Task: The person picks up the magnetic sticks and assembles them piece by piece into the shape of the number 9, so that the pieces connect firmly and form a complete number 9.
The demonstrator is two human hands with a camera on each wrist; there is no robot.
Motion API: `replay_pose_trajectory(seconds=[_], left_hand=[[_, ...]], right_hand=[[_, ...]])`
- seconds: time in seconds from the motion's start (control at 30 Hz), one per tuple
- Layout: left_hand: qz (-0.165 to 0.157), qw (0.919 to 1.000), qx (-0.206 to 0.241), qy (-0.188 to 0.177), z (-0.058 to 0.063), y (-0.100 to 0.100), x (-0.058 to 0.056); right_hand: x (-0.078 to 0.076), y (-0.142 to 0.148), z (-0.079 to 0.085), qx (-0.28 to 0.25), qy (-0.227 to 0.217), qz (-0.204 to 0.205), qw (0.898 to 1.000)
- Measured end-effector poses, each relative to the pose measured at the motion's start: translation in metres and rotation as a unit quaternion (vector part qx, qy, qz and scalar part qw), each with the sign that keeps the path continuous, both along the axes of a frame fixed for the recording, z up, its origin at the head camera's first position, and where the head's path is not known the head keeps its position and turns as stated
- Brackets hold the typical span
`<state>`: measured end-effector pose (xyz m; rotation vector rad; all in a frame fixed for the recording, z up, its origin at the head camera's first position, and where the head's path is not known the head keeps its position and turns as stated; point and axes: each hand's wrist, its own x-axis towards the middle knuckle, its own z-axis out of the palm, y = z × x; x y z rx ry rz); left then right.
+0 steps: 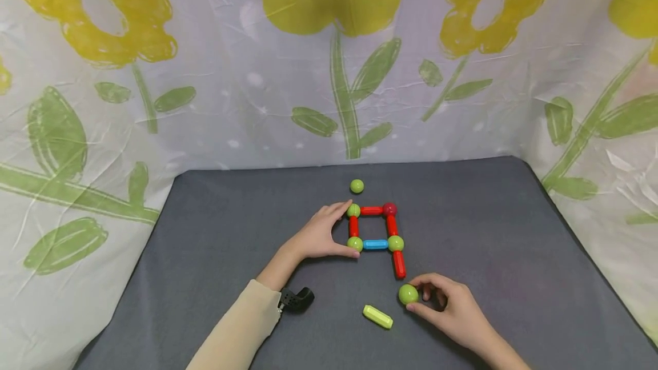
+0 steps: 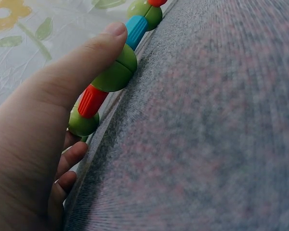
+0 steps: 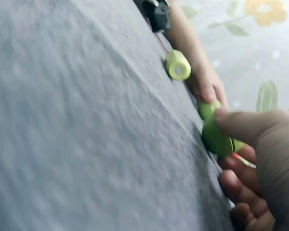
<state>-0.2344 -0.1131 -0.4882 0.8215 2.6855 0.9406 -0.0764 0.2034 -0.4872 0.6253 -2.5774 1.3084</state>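
Note:
A square of magnetic rods and balls lies on the dark cloth: red rods (image 1: 372,210), a blue rod (image 1: 375,244), a red ball (image 1: 390,209) and green balls at the other corners. A further red rod (image 1: 399,265) sticks out from the near right corner. My left hand (image 1: 321,234) holds the square's left side, thumb at the near green ball (image 2: 118,72) and fingertips at the far one (image 2: 84,122). Between thumb and fingers my right hand (image 1: 452,308) pinches a loose green ball (image 1: 408,294), just short of that rod's end.
A yellow-green rod (image 1: 377,317) lies on the near cloth, left of my right hand. Beyond the square rests another green ball (image 1: 357,186). My left wrist wears a black camera band (image 1: 297,300). A flowered curtain (image 1: 247,101) borders the grey-covered table (image 1: 231,204).

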Motion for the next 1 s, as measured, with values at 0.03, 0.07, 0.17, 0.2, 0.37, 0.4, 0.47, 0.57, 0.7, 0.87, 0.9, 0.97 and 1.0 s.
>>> replay_pose_trajectory(seconds=[0.03, 0.07, 0.17, 0.2, 0.37, 0.4, 0.47, 0.57, 0.7, 0.87, 0.9, 0.97, 1.0], left_hand=[[0.001, 1.0, 0.001, -0.001, 0.0, 0.0, 0.0], [0.001, 1.0, 0.001, -0.001, 0.0, 0.0, 0.0], [0.003, 1.0, 0.002, -0.002, 0.0, -0.001, 0.0], [0.003, 1.0, 0.003, -0.003, 0.0, -0.001, 0.0], [0.006, 1.0, 0.003, 0.0, 0.0, -0.002, 0.0], [0.006, 1.0, 0.003, 0.001, 0.0, -0.002, 0.0], [0.005, 1.0, 0.004, 0.001, -0.001, -0.002, 0.0], [0.004, 1.0, 0.006, 0.0, -0.001, -0.002, 0.0], [0.003, 1.0, 0.006, 0.001, -0.001, -0.002, 0.0], [-0.001, 1.0, 0.006, -0.001, -0.001, -0.002, 0.0], [-0.001, 1.0, 0.007, -0.001, 0.0, -0.001, 0.0], [-0.001, 1.0, 0.008, -0.001, 0.0, -0.001, 0.0], [-0.001, 1.0, 0.009, -0.001, 0.0, -0.001, 0.0]], right_hand=[[0.0, -0.001, 0.0, -0.001, 0.0, -0.006, 1.0], [0.0, -0.003, 0.0, -0.001, 0.003, -0.012, 1.0], [0.0, -0.008, 0.0, -0.001, 0.01, -0.03, 0.999], [0.0, -0.009, 0.0, -0.001, 0.013, -0.036, 0.999], [0.001, -0.015, 0.0, 0.003, 0.003, -0.072, 0.997], [0.001, -0.015, 0.0, 0.005, 0.002, -0.078, 0.997], [0.001, -0.016, 0.0, 0.008, 0.002, -0.086, 0.996], [0.0, -0.016, 0.0, 0.01, 0.005, -0.089, 0.996], [0.001, -0.016, 0.0, 0.011, 0.001, -0.091, 0.996], [0.002, -0.015, 0.001, 0.012, -0.013, -0.096, 0.995], [0.002, -0.015, 0.001, 0.013, -0.015, -0.097, 0.995], [0.002, -0.014, 0.001, 0.014, -0.022, -0.099, 0.995], [0.002, -0.014, 0.001, 0.014, -0.025, -0.099, 0.995]])
